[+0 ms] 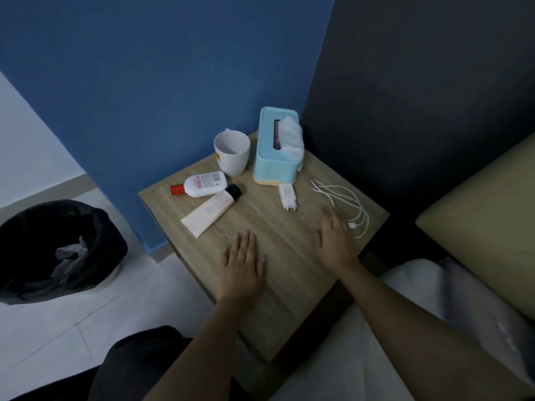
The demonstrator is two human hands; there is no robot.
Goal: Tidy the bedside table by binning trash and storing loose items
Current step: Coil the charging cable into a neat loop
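The wooden bedside table [289, 273] carries a white mug [231, 153], a light-blue tissue box [275, 157], a white bottle with a red cap [201, 184] lying on its side, a cream tube with a black cap [210, 212], a white charger plug [288, 195] and a coiled white cable [344, 204]. My left hand [241, 263] lies flat on the table's front, fingers apart, holding nothing. My right hand [333, 238] rests flat just left of the cable's connector end, fingers spread, holding nothing.
A bin lined with a black bag [58, 250] stands on the pale floor to the left, with crumpled plastic inside. A blue wall is behind the table, a dark headboard [419, 111] and a bed with a pillow [486, 221] to the right.
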